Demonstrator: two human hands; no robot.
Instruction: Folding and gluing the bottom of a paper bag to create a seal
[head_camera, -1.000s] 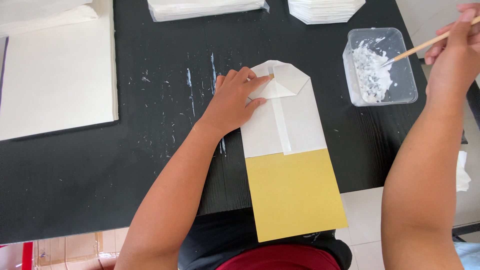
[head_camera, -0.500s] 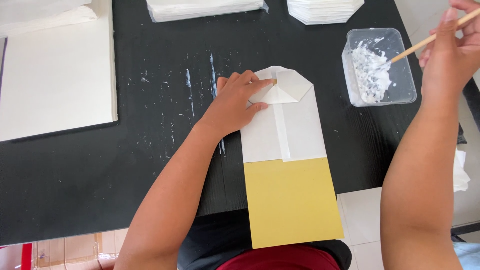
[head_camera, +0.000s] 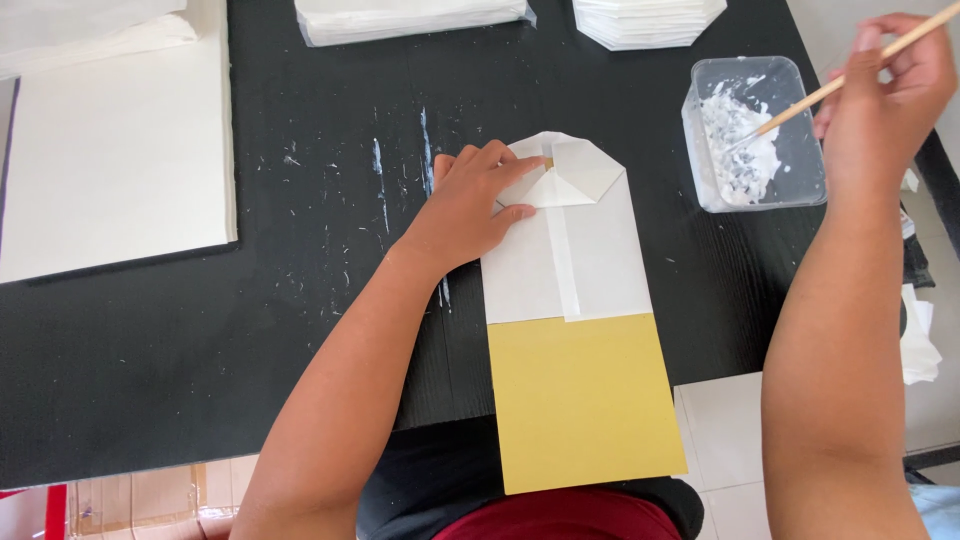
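Over at the clear plastic tub of white paste (head_camera: 755, 135), the right hand (head_camera: 885, 85) has lifted a bit, fingers pinched on the thin wooden stick (head_camera: 850, 75), its tip still in the paste. The left hand (head_camera: 470, 205), fingers spread flat, keeps pinning the folded white-and-yellow paper bag (head_camera: 575, 320) on the black table (head_camera: 330, 300), so gluing looks close.

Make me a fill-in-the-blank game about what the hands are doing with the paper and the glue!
1. The left hand presses on the folded white paper, whose lower part is coloured ____.
2. The right hand holds a thin wooden ____, its tip in the plastic tub.
3. The paste in the tub is coloured ____.
4. The table under the paper is coloured ____.

Missing words: yellow; stick; white; black
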